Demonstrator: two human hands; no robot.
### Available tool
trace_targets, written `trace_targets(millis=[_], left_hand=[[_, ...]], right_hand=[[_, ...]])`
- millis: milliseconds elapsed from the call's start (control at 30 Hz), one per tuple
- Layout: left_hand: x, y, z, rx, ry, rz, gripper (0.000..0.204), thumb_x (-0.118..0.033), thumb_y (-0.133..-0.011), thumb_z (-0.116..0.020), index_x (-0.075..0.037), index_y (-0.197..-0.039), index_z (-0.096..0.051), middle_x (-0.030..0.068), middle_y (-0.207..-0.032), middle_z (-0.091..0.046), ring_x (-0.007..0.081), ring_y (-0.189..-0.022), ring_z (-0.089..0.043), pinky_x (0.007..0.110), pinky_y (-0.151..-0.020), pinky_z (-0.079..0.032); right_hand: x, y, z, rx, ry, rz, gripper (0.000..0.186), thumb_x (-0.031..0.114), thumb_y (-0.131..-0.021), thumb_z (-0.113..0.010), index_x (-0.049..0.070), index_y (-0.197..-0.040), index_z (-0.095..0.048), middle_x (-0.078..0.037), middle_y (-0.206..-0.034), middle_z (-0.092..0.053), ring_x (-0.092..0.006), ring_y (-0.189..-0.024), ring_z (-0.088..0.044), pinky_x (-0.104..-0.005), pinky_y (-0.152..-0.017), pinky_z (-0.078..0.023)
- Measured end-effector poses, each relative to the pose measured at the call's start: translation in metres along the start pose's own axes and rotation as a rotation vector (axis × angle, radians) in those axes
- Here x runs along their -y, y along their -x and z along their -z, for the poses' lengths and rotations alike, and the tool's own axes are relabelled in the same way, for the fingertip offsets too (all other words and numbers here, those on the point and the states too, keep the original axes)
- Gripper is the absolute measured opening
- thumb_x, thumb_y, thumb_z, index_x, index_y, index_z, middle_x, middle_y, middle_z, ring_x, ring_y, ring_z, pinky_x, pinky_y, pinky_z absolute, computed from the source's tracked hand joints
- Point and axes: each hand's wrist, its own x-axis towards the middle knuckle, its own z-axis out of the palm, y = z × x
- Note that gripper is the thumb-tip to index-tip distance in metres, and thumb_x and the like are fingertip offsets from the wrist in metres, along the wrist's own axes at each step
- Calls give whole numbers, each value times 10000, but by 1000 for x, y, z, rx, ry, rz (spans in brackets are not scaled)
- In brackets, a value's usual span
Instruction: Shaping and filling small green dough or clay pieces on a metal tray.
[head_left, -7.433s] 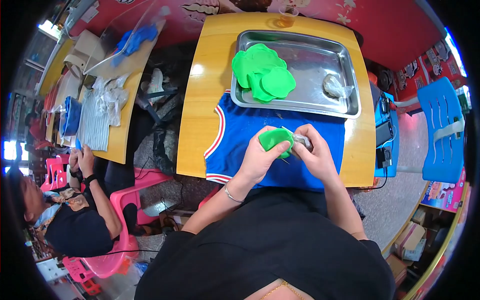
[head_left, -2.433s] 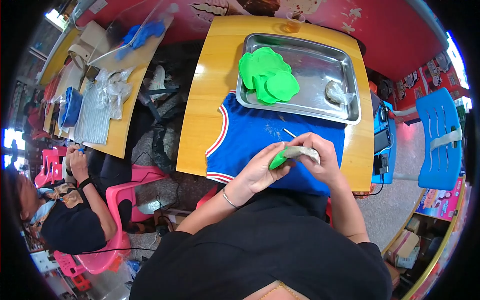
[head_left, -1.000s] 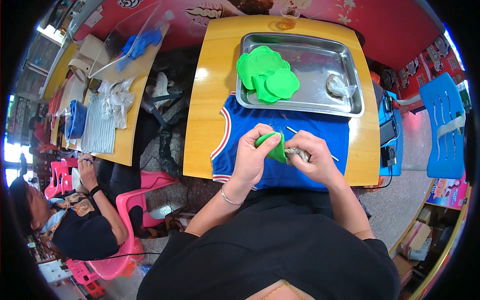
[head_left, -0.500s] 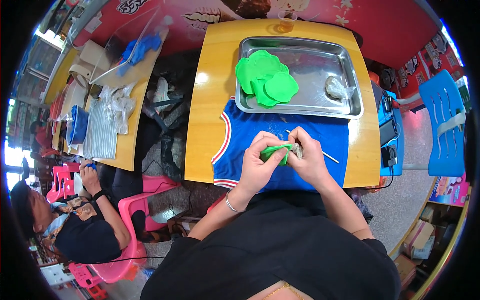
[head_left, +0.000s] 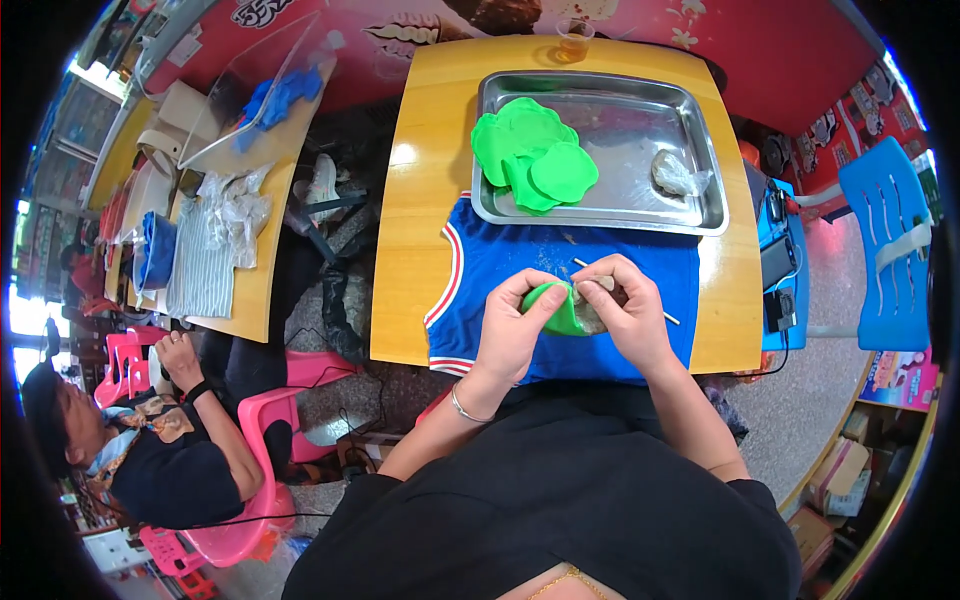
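My left hand (head_left: pixel 525 311) is closed on a folded green sheet (head_left: pixel 570 320). My right hand (head_left: pixel 625 312) grips a greyish lump (head_left: pixel 590 294) against that sheet, fingers and thumbs meeting near its top. Both hands are over a blue garment (head_left: pixel 475 300) with red-and-white edging, spread on the yellow table (head_left: pixel 405 260). A thin white stick (head_left: pixel 671 318) lies on the garment, partly hidden behind my right hand. Beyond is a metal tray (head_left: pixel 715 210) holding a pile of green petal-shaped pieces (head_left: pixel 520 145) and a bagged grey lump (head_left: pixel 680 175).
A cup of amber liquid (head_left: pixel 573 50) stands at the table's back. At left, a person (head_left: pixel 175 450) sits on a pink chair (head_left: pixel 220 540) beside another table (head_left: pixel 250 310). At right are black devices (head_left: pixel 776 260) on blue furniture, a blue chair (head_left: pixel 890 300) and boxes (head_left: pixel 835 470).
The stick, earlier hidden by my hands, now shows. Over the last second my hands turned the green sheet from upright to level and back, opened out, exposing more of the grey lump.
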Motion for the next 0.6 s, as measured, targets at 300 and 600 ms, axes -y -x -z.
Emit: trace_targets(millis=[300, 600], left_hand=[[-3, -4, -3, -42, 173, -11, 72, -102, -861, -626, -48, -836, -585, -10, -800, -569, 44, -728, -514, 195, -661, -415], [1, 1, -3, -6, -20, -129, 59, -33, -817, -650, -16, -787, -602, 5, -836, -510, 70, -766, -486, 207, -692, -393]], right_hand=[[12, 3, 1, 7, 9, 90, 98, 6, -813, -582, 2, -905, -615, -71, -878, -566, -150, -793, -575, -257, -696, -468], [16, -1, -5, -89, 101, 6, 117, 25, -719, -658, 20, -831, -624, -78, -769, -571, -181, -672, -578, -287, -610, -465]])
